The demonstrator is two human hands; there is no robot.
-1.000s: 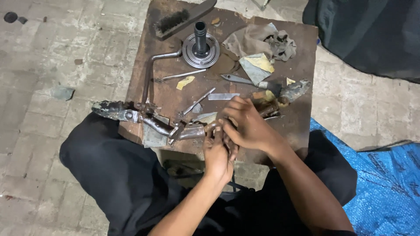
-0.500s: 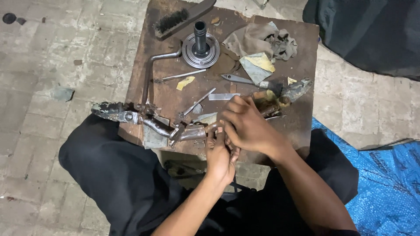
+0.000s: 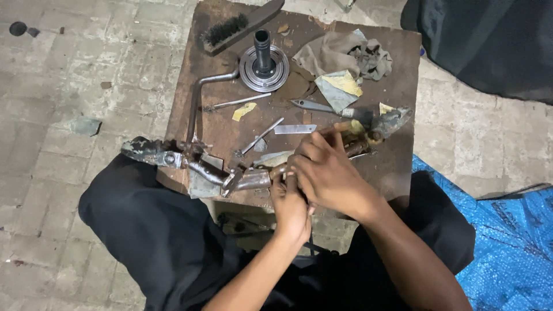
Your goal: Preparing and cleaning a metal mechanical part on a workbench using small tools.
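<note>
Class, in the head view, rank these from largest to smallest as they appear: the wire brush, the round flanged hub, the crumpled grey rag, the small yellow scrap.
1. Crumpled grey rag
2. Wire brush
3. Round flanged hub
4. Small yellow scrap
Rag and brush look close; unsure.

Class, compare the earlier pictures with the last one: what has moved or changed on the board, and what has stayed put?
Almost nothing changed. Both hands, left hand and right hand, keep their grip on the rusty metal bar at the board's near edge. The brush, flanged hub and rag stayed put.

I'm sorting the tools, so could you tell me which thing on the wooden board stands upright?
The round metal hub with a dark shaft stands upright beside the wire brush; everything else lies flat.
</note>
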